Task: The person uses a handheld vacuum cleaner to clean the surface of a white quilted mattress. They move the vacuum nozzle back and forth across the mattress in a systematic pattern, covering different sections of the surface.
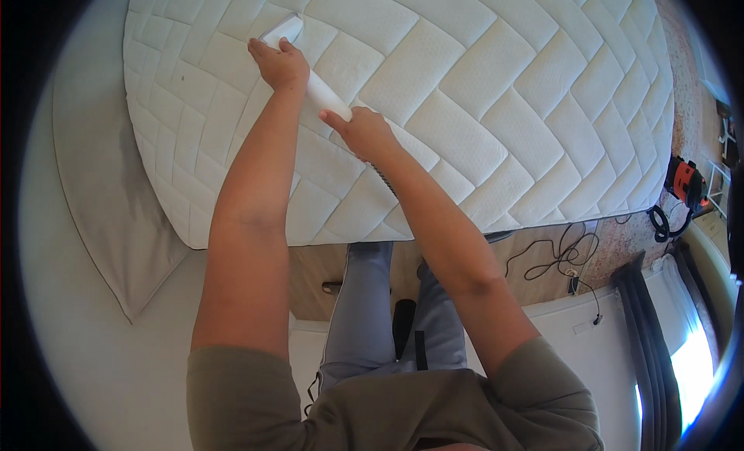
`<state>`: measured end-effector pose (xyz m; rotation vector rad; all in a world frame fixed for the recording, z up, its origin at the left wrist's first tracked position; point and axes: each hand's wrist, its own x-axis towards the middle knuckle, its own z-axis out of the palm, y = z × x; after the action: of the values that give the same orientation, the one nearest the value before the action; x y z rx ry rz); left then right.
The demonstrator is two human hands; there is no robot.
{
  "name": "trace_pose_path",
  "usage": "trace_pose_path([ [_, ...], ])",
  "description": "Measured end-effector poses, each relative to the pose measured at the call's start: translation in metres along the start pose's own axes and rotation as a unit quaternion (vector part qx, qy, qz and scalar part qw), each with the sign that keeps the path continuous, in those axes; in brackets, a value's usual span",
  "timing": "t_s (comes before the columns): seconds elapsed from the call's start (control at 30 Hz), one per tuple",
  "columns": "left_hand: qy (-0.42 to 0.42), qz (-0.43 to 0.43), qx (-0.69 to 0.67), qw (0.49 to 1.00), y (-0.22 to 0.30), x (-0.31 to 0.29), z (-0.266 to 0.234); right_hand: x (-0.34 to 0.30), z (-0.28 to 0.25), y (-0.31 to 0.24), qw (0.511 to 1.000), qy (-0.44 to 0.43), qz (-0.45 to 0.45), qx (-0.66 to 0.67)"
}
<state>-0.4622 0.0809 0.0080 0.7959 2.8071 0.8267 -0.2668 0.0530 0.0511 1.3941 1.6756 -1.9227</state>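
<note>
Apparently cleaned mattress (465, 79) nearer left edge: gripped white wand (329, 94) with curled right hand (368, 133), laid straight-fingered left hand (280, 66) against wand's head (284, 29); likely needed steady slide next.

The left arm (252, 218) reaches nearly straight, left hand (282, 66) spread — the right arm (449, 242) slants inward, right hand (367, 133) curled.

Daylight, fairly bright. Window (694, 367) lower right blown out to white; curtain (648, 350) beside it reads very dark. Mattress (480, 87) evenly lit, faint soft shading in the seams. Fisheye bows its edges. Black vignette, bluish fringe at right rim. Centre reasonably sharp, far right softer.
</note>
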Motion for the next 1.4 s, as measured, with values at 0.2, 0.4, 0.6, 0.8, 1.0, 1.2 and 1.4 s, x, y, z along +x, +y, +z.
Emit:
trace_pose_path([
  [0.2,-0.006,-0.001,-0.012,1.0,0.014,-0.037,0.005,-0.017,-0.006,0.032,1.0,0.024,-0.001,-0.014],
  [0.4,-0.01,0.002,-0.024,1.0,0.02,-0.07,0.009,-0.038,-0.011,0.059,1.0,0.022,0.005,-0.003],
  [0.6,-0.013,0.0,-0.019,1.0,0.029,-0.101,0.012,-0.054,-0.017,0.084,1.0,0.024,-0.001,0.004],
  [0.8,-0.023,-0.003,-0.015,1.0,0.036,-0.125,0.015,-0.068,-0.021,0.106,0.999,0.033,-0.002,-0.001],
  [1.0,-0.022,0.006,-0.022,1.0,0.035,-0.148,0.016,-0.088,-0.026,0.119,1.0,0.019,0.011,0.011],
  [1.2,-0.028,-0.001,-0.038,0.999,0.044,-0.178,0.017,-0.108,-0.03,0.141,0.999,0.028,0.016,0.003],
  [1.4,-0.015,0.014,-0.038,0.999,0.047,-0.217,0.023,-0.131,-0.033,0.173,0.999,0.041,0.007,0.008],
])
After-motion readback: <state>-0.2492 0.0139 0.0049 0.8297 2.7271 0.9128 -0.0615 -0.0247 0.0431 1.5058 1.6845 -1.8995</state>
